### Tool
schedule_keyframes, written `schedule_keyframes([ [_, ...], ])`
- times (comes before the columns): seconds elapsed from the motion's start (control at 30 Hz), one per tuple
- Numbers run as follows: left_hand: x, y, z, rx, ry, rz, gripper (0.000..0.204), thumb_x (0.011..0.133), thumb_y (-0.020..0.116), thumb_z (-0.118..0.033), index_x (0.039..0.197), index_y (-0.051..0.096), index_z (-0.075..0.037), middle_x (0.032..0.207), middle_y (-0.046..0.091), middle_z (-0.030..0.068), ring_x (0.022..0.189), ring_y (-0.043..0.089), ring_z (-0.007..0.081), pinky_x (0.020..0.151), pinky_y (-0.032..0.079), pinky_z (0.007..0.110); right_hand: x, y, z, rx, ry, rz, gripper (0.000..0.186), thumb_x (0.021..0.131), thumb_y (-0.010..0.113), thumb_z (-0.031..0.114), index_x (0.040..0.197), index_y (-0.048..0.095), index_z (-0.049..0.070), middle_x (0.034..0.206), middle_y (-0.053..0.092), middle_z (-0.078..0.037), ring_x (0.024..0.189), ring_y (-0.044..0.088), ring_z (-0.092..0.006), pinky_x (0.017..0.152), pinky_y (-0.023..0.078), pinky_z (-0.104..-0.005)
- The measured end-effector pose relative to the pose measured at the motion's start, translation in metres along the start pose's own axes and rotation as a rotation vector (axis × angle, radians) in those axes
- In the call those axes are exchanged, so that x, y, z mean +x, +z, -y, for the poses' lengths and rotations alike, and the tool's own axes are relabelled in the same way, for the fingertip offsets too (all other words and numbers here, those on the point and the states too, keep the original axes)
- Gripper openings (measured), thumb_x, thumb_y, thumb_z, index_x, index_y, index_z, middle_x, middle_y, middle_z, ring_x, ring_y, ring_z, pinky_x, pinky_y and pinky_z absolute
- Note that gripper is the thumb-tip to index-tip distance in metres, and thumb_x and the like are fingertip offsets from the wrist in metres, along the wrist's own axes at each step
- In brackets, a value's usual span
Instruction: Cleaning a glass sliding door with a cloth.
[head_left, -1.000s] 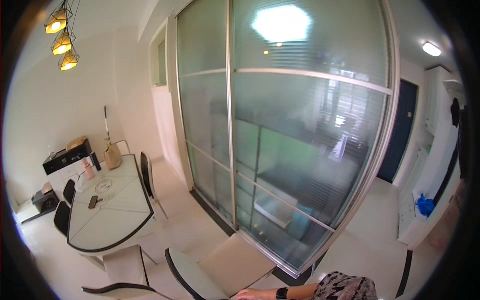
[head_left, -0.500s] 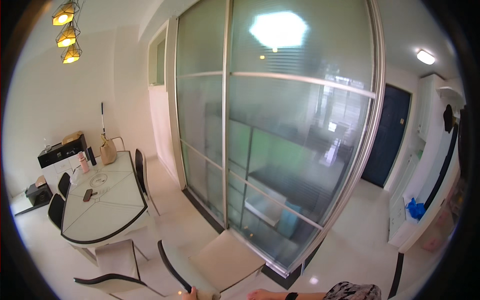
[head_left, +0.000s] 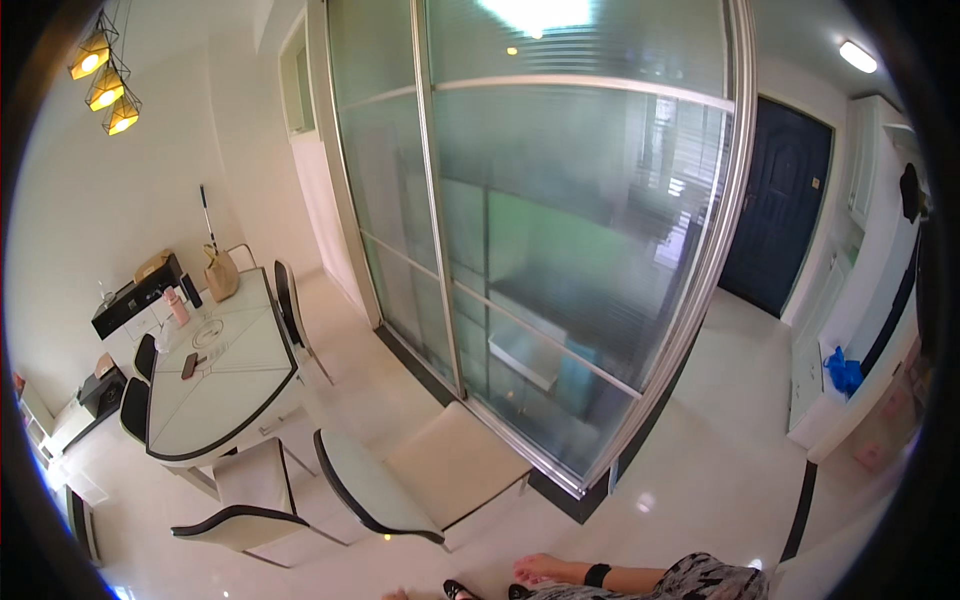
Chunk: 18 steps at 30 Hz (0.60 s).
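Observation:
At the lower edge my right hand (head_left: 538,570) hangs in the air, a black band (head_left: 597,575) round its wrist. Its fingers look loosely apart, with nothing in them. Only a sliver of my left hand (head_left: 397,594) shows at the bottom rim, so its fingers are hidden. The nearest thing to both is a cream dining chair (head_left: 455,462) with a black-edged back, standing beside the glass partition. My left hand is apart from its backrest. Between my hands, black footwear (head_left: 458,590) peeks in from below.
A frosted glass partition (head_left: 560,230) fills the middle. To the left stands a dining table (head_left: 225,400) with a phone (head_left: 190,366), a pink bottle (head_left: 176,306) and a tan bag (head_left: 221,275); another chair (head_left: 252,480) is at its near end. A dark door (head_left: 780,205) and a blue bag (head_left: 843,372) are at right.
My left hand has come off the chair's backrest and sunk to the lower edge. The view has tilted down, showing more floor and the whole near chair. My right hand remains free.

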<state>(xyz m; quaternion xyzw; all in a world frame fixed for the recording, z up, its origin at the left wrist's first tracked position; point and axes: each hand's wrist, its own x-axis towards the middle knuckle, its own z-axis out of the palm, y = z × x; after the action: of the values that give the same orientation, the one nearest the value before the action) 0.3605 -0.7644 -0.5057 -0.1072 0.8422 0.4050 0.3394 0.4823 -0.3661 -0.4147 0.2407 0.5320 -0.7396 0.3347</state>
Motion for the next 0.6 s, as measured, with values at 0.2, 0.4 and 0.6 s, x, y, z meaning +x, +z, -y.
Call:
schedule_keyframes([
  [0.2,-0.060,-0.029,0.037,0.607,-0.036,0.139,0.047,0.094,0.036,-0.041,0.109,0.053,0.001,0.095,0.061,0.0109,0.085,0.057,0.0236,0.068,0.049,0.038,-0.033,0.056,0.046,0.031,-0.005,-0.036,0.025,0.091,0.049,0.025,0.096,0.057,0.002,0.086,0.059,-0.007,0.073,0.055,-0.0156,0.065,0.048,-0.0306],
  [0.4,-0.015,-0.066,-0.046,0.341,0.045,0.088,0.044,0.092,0.038,-0.038,0.106,0.053,0.001,0.093,0.061,0.0138,0.085,0.057,0.0273,0.070,0.048,0.040,-0.017,0.120,0.090,0.239,-0.026,-0.082,0.027,0.092,0.046,0.030,0.093,0.057,0.006,0.080,0.059,-0.006,0.073,0.057,-0.0149,0.068,0.047,-0.0286],
  [0.6,0.025,-0.118,-0.103,0.239,0.152,0.102,0.041,0.090,0.039,-0.036,0.103,0.052,0.001,0.092,0.061,0.0166,0.086,0.057,0.0309,0.071,0.048,0.042,0.091,0.183,0.089,0.724,0.159,0.201,0.055,0.088,0.041,0.056,0.104,0.054,0.005,0.100,0.063,-0.017,0.088,0.060,-0.0290,0.079,0.047,-0.0420],
])
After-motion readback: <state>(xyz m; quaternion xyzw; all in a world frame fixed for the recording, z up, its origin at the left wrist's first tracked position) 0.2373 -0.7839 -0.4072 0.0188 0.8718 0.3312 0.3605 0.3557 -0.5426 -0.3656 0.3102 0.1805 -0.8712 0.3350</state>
